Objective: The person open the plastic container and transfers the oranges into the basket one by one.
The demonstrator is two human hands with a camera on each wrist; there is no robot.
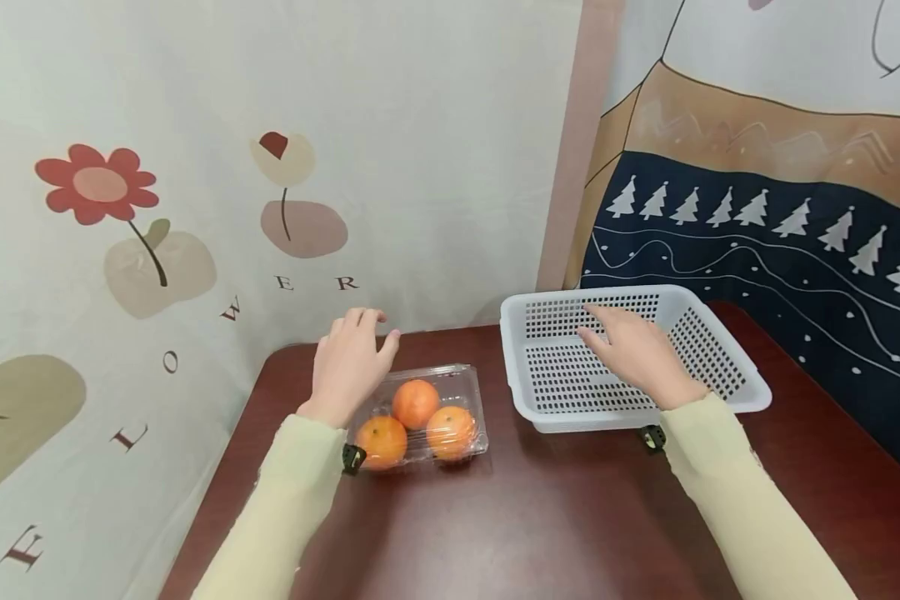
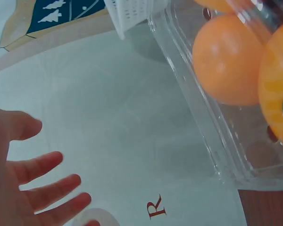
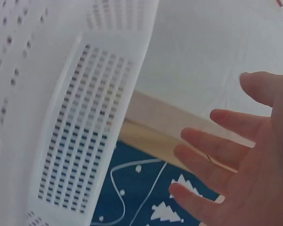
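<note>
Clear plastic below, hovering with the left hand (image 1: 351,364) by the far left corner of a fruit box (image 1: 457,385), overlapping that corner in the head view but showing a gap from the left wrist. Bending the fingers loosely, parting them from the thumb, and gripping nothing with that hand. Finding the box on the left half of a reddish-brown table (image 1: 450,533), near its far edge, and counting three oranges (image 1: 416,404) inside, looking at one set behind and between two nearer ones. Spotting a green stem end on one from the left wrist.

Hovering with the right hand (image 1: 636,350) above a white basket (image 1: 585,422), standing to the right of the box and apart from it. Spreading thumb and fingers well apart, gripping nothing there either. Seeing rows of small slots through the basket's floor and walls. Wearing pale yellow sleeves (image 1: 292,483) with a small dark device (image 1: 353,458) at each wrist. Facing a pale cloth (image 1: 450,167) printed with flowers and letters and, at the right, a navy panel (image 1: 832,275) bearing white trees.
</note>
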